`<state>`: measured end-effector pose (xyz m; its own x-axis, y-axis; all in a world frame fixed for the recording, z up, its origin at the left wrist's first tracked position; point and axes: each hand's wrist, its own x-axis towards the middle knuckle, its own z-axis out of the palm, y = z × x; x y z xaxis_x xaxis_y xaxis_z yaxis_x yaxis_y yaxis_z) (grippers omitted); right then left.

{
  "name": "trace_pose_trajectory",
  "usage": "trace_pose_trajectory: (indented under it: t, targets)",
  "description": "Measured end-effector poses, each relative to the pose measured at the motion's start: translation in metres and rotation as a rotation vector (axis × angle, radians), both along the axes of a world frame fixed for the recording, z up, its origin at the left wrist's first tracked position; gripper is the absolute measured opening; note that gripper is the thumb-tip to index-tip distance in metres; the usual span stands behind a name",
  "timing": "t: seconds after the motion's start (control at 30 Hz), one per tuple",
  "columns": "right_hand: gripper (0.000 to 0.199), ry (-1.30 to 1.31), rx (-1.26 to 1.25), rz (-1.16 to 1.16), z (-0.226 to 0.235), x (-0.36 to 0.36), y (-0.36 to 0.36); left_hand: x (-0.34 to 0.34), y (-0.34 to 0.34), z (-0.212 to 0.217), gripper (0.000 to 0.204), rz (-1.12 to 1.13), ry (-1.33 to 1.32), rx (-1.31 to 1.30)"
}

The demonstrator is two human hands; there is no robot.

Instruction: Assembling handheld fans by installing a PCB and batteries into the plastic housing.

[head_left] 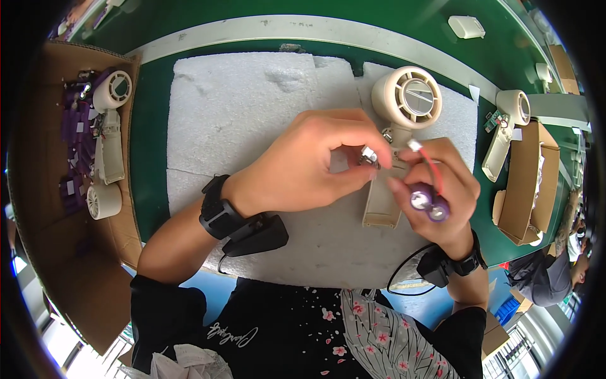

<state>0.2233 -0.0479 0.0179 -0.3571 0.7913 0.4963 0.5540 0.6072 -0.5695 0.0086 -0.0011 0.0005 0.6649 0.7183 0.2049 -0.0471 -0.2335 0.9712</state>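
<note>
My left hand [297, 164] is closed, pinching a small circuit board [368, 156] with a white socket between thumb and forefinger. In my right hand [451, 180] is a battery pack [421, 198] of two purple cells, their silver ends facing me. Its red wire [435, 172] rises to a white plug [414, 145] at the fingertips, apart from the socket. Beneath both hands a cream handheld fan [386, 104] lies on the foam, round head away from me. Its hollow handle shell [380, 205] points toward me, partly hidden by my fingers.
White foam sheets [233, 95] cover the green bench [151, 164]. At left, a large cardboard box [76, 271] holds purple cells and fan parts. Another opened fan [499, 148] and a small cardboard box [527, 189] sit at right. A co-worker's arm [565, 224] shows beyond.
</note>
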Motion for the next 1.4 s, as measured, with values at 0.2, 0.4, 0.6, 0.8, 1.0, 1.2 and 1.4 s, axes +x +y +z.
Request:
trace_pose_trajectory:
  t: [0.2,0.4,0.6,0.8,1.0,1.2,1.4]
  targets:
    - [0.04,0.212,-0.03,0.047,0.0,0.004,0.001,-0.002,0.002,0.002,0.016,-0.057,-0.024,-0.069]
    - [0.051,0.081,-0.008,0.075,-0.003,0.006,0.002,-0.002,0.001,0.004,0.015,-0.017,-0.018,-0.098]
    - [0.039,0.051,-0.017,0.127,0.002,0.005,0.004,-0.005,0.001,0.003,0.014,-0.02,0.035,-0.096]
    - [0.023,-0.02,-0.06,0.066,0.0,0.007,0.002,-0.001,-0.002,0.002,0.014,0.018,-0.006,-0.176]
    - [0.024,0.025,-0.084,0.021,0.0,0.004,0.002,-0.002,-0.002,0.002,0.011,0.052,-0.053,-0.195]
    - [0.015,-0.071,-0.147,-0.036,0.006,0.001,-0.003,-0.004,-0.001,0.011,0.009,0.021,0.048,-0.12]
    - [0.013,-0.052,-0.169,-0.078,0.007,-0.002,-0.003,-0.003,-0.004,0.005,0.008,0.044,0.004,-0.164]
